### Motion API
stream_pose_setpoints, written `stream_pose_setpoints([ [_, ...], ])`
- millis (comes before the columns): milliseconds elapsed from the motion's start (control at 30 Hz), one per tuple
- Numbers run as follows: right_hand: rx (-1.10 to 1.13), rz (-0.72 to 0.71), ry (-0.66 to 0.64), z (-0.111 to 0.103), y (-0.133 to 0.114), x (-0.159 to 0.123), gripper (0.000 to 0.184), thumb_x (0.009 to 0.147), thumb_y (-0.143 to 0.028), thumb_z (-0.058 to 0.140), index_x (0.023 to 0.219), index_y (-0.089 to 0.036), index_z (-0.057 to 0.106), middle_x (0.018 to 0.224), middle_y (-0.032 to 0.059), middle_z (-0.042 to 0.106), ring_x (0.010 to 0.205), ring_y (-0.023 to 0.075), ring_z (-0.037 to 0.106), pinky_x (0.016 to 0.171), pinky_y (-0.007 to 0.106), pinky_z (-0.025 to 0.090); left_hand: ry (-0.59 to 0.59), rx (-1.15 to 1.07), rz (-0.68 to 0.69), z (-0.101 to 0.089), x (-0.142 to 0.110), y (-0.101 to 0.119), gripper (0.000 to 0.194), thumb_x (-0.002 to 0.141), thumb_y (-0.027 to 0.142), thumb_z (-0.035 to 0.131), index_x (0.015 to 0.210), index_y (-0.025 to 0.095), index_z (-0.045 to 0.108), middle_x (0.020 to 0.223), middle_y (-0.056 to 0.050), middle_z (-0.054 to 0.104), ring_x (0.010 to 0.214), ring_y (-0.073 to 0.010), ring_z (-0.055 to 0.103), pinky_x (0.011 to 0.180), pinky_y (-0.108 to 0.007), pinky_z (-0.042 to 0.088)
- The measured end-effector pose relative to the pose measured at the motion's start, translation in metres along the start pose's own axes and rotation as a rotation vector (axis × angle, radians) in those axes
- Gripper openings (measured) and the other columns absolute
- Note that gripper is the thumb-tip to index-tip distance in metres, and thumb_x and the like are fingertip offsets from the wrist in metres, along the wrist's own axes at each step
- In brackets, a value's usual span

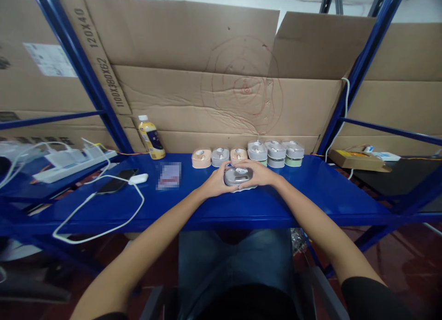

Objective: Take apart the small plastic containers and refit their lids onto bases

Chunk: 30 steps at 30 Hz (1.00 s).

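Observation:
Between my hands, just above the blue shelf, is a small oval case with a clear lid and a grey look inside. My left hand wraps round its left side. From the right, my right hand grips the same case, its fingers over the far edge. Something pale and thin lies under the case, partly hidden. Right behind my hands stand similar small cases: a peach one, a grey one, another peach one, and stacked cases in grey and green.
A yellow drink bottle leans near the cardboard backing. To the left lie a phone, a white charger with its cable and a blurred-out packet. A power strip sits far left, a cardboard box far right.

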State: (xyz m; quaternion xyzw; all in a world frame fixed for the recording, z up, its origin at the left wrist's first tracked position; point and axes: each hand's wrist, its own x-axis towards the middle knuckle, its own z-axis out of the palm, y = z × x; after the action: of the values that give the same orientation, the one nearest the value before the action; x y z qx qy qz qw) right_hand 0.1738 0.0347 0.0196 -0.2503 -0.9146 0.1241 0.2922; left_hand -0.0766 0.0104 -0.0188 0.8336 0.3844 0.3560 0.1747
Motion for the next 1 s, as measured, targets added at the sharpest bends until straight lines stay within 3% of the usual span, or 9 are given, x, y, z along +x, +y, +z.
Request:
stream_pose_setpoints([
  [367,-0.057,-0.001,-0.090,0.006,0.013,0.012,0.091,0.068,-0.061,0.091,0.148,-0.033,0.059,0.147,0.0091,0.062,0.138,0.0353,0.056,0.119,0.055,0.041,0.001,0.016,-0.018,-0.002,0.003,0.001,0.103,0.070,0.056,0.088,0.151,0.017,0.037,0.152,-0.021,0.056,0.139,-0.0420,0.056,0.112,-0.051,0.049],
  [533,-0.087,0.037,-0.078,0.008,0.011,0.013,0.096,0.066,-0.060,0.092,0.150,-0.027,0.058,0.144,0.0131,0.062,0.133,0.0367,0.058,0.115,0.053,0.046,-0.009,-0.008,0.009,-0.003,0.007,-0.004,0.101,0.068,0.055,0.089,0.148,0.018,0.040,0.149,-0.019,0.058,0.136,-0.0411,0.058,0.110,-0.051,0.050],
  [667,-0.087,0.092,-0.071,0.009,0.011,0.013,0.098,0.066,-0.060,0.090,0.152,-0.031,0.055,0.144,0.0106,0.063,0.132,0.0361,0.059,0.113,0.054,0.046,-0.015,-0.051,0.025,-0.002,0.010,-0.009,0.098,0.066,0.055,0.090,0.143,0.017,0.044,0.144,-0.019,0.061,0.131,-0.0397,0.061,0.108,-0.051,0.051],
  [1000,-0.123,0.154,-0.094,0.001,0.004,0.021,0.088,0.062,-0.056,0.091,0.143,-0.034,0.064,0.141,0.0057,0.069,0.132,0.0375,0.062,0.113,0.054,0.047,-0.018,-0.165,-0.013,0.000,0.012,-0.013,0.096,0.064,0.050,0.091,0.142,0.017,0.045,0.144,-0.017,0.060,0.133,-0.0380,0.059,0.112,-0.053,0.048],
])
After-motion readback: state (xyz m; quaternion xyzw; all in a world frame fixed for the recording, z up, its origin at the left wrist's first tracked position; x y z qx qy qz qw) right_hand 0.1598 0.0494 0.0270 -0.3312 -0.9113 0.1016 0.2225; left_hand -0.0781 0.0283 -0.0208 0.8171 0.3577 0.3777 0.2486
